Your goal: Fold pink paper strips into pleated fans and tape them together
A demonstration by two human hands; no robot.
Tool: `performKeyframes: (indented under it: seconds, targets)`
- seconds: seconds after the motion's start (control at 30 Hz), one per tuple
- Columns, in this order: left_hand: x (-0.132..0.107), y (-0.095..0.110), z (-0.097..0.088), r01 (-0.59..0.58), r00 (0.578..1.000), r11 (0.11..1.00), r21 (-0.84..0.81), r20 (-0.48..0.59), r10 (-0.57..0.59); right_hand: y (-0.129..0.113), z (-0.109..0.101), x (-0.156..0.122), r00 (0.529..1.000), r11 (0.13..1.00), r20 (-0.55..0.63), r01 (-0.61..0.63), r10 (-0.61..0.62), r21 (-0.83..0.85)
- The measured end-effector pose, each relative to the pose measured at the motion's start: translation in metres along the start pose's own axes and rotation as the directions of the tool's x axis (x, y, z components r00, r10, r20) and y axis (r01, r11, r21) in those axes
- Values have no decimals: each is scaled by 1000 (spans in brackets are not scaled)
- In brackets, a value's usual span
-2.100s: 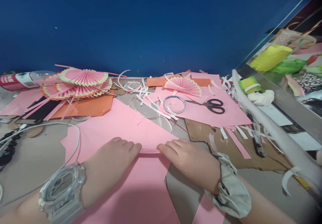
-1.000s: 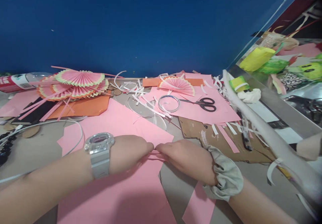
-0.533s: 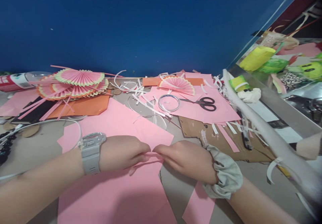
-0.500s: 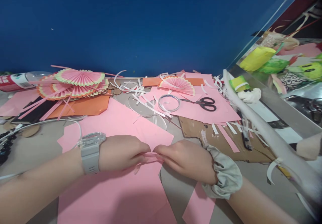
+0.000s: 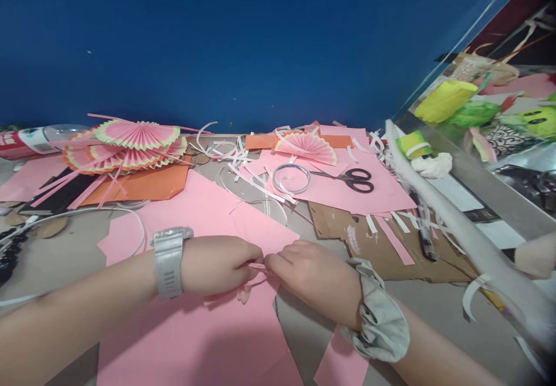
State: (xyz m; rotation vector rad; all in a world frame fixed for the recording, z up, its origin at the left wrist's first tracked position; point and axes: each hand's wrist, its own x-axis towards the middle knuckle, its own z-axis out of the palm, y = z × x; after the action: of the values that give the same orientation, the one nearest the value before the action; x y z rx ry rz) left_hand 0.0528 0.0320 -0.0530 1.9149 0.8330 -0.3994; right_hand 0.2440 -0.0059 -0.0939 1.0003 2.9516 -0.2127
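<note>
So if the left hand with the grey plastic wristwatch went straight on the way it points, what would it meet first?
Most likely the right hand, wearing a grey-green fabric scrunchie: its fingers lie close ahead, by the folded pink paper the left hand pinches, though depth is unclear.

A dark blue wall (image 5: 260, 44) with some small white specks stands behind a grey table (image 5: 78, 256). At the right, beyond the wall's slanted edge, a dark red surface (image 5: 499, 20) is visible.

At centre, the left hand (image 5: 219, 265) and right hand (image 5: 310, 276) mostly hide the folded paper (image 5: 257, 266). The left edge crops a bottle (image 5: 39, 140), the right a blurred pale shape (image 5: 537, 257).
</note>
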Motion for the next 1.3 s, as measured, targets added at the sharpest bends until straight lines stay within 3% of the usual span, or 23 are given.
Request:
performKeyframes:
  seconds: [0.23, 0.37, 0.47, 0.57, 0.63, 0.67, 0.73, 0.8, 0.9, 1.07, 1.3]
  targets:
    - [-4, -4, -21, 2, 974, 979, -206, 223, 45, 0, -2, -1, 984, 986, -83, 151, -157, -74]
    - [6, -17, -16, -32, 924, 857, -515, 312, 222, 1, -1, -1, 961, 969, -184, 172, -205, -180]
    - [11, -24, -7, -78, 883, 778, -624, 318, 344, 2, -1, 0, 951, 965, -233, 152, -201, -212]
    - [6, -19, 0, -67, 964, 869, -490, 194, 184, 4, -1, 1, 970, 985, -198, 122, -144, -123]
    - [0, -10, 4, -24, 1000, 967, -255, 12, 28, 4, -1, 1, 982, 996, -171, 75, -82, -45]
    - [-3, -6, 7, 1, 992, 997, -79, -124, -11, 4, -2, 1, 985, 999, -166, 40, -41, -11]
    - [-7, 2, 12, 122, 938, 962, 245, -346, -30, 4, -3, 0, 985, 997, -163, -47, 58, 66]
    - [-7, 6, 18, 204, 892, 885, 418, -451, 7, 4, -6, -1, 975, 979, -156, -133, 157, 156]
    - [-5, 4, 27, 216, 861, 836, 505, -502, 80, 3, -10, -2, 961, 959, -165, -186, 223, 212]
    - [0, -8, 39, 254, 812, 801, 543, -569, 128, 4, -7, -1, 953, 966, -198, -196, 227, 166]
    - [1, -12, 42, 269, 814, 814, 514, -574, 93, 6, 0, -3, 960, 985, -220, -163, 173, 64]
